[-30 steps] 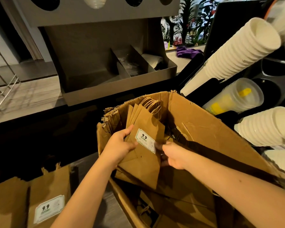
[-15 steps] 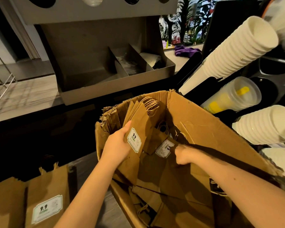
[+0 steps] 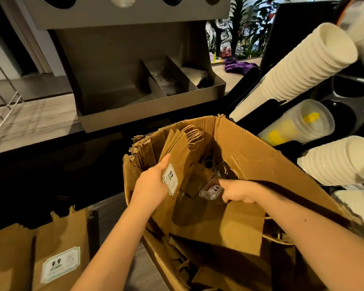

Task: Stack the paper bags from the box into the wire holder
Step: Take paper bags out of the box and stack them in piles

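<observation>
Torn cardboard box (image 3: 250, 148) holding loose paper bags (image 3: 219, 227), left hand (image 3: 150, 185) gripping upright bundle (image 3: 177, 152), right hand (image 3: 237, 191) pinching labelled bag (image 3: 210, 191)

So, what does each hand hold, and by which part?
Left hand: a bundle of flat brown paper bags, gripped at the side edge by the white label. Right hand: on another labelled bag, grip unclear.

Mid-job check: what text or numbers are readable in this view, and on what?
"9.9": top label on the bag bundle gripped by the left hand.
"9.9", upside down: boxed label on the boxed bag held by the right hand.
"9.9": lower-left label on the lower-left bag.
Fine print on all three labels: too blurred to read.
</observation>
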Demonstrator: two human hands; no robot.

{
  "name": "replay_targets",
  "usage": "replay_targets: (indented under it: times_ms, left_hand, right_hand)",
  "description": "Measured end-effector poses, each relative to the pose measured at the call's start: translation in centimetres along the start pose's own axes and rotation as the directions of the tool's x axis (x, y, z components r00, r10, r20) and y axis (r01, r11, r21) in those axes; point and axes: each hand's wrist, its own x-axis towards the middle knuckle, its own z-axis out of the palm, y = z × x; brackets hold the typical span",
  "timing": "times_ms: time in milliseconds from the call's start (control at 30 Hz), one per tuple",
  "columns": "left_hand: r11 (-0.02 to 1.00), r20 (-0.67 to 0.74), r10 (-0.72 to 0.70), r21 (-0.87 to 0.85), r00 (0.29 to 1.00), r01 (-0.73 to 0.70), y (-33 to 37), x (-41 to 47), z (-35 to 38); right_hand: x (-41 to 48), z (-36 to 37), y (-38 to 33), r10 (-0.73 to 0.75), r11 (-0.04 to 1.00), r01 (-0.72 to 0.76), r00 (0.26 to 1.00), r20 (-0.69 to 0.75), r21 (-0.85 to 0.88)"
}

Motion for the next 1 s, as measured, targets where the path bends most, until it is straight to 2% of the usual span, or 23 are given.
replay_targets:
  times_ms: [100,167,233,267,300,333,367,400,433,467,533,600,667,733,833,1000]
  left_hand:
    - [1.0,0.009,-0.001,0.018,1.0,0.001,-0.1,0.0,0.3]
    - [0.999,0.014,-0.021,0.026,1.0,0.02,-0.2,0.0,0.4]
    - [0.998,0.02,-0.024,0.051,1.0,0.023,-0.2,0.1,0.5]
    - [0.998,0.024,-0.025,0.055,0.999,0.024,-0.2,0.0,0.4]
    - [0.998,0.027,-0.027,0.052,0.999,0.026,-0.1,0.0,0.3]
    - [0.999,0.028,-0.029,0.047,0.999,0.027,-0.1,0.0,0.3]
    - [0.999,0.028,-0.027,0.041,0.999,0.026,-0.2,0.0,0.3]
    - [0.999,0.027,-0.026,0.036,0.999,0.025,-0.1,-0.1,0.3]
    - [0.999,0.026,-0.025,0.029,0.999,0.024,-0.1,-0.1,0.3]
    - [0.999,0.026,-0.025,0.024,0.999,0.025,-0.1,-0.1,0.3]
    - [0.999,0.026,-0.027,0.021,0.999,0.026,0.1,-0.2,0.2]
    - [0.999,0.016,-0.033,0.026,0.999,0.032,0.3,-0.2,0.1]
    - [0.999,0.009,-0.041,0.021,0.999,0.04,0.3,-0.2,0.2]
    - [0.999,0.005,-0.043,0.013,0.999,0.043,0.1,-0.2,0.3]
    - [0.999,0.01,-0.048,0.006,0.999,0.048,0.0,-0.2,0.2]
    - [0.997,0.018,-0.07,-0.019,0.997,0.07,0.4,-0.3,-0.1]
  right_hand:
    - [-0.3,-0.8,0.5,-0.079,0.93,0.06,0.996,0.037,0.362]
    - [-0.6,-1.3,0.5,-0.124,0.857,0.073,0.99,0.068,0.51]
    - [-1.8,-1.5,0.8,-0.236,0.814,0.138,0.966,0.104,0.565]
    - [-2.1,-1.7,0.9,-0.269,0.79,0.178,0.961,0.071,0.587]
    - [-2.1,-1.8,1.1,-0.295,0.722,0.234,0.955,-0.017,0.652]
    - [-1.8,-1.8,1.1,-0.313,0.627,0.246,0.948,-0.051,0.739]
    - [-1.4,-1.6,1.0,-0.303,0.573,0.235,0.951,-0.063,0.785]
    - [-1.2,-1.2,0.6,-0.286,0.547,0.239,0.954,-0.09,0.802]
    - [-0.6,-0.9,0.4,-0.249,0.57,0.233,0.963,-0.104,0.788]
    - [0.0,-0.6,0.1,-0.205,0.624,0.267,0.963,-0.176,0.734]
    - [0.3,-0.3,-0.5,-0.189,0.682,0.365,0.925,-0.329,0.634]
    - [0.1,-0.4,-0.9,-0.162,0.685,0.396,0.901,-0.402,0.611]
    - [-0.3,-0.5,-1.0,-0.206,0.7,0.398,0.907,-0.367,0.593]
    - [-0.4,-0.6,-0.9,-0.188,0.685,0.389,0.911,-0.366,0.616]
    - [-0.1,-0.7,-0.8,-0.105,0.608,0.337,0.932,-0.348,0.719]
    - [0.3,-0.7,-0.8,0.051,0.542,0.249,0.944,-0.327,0.802]
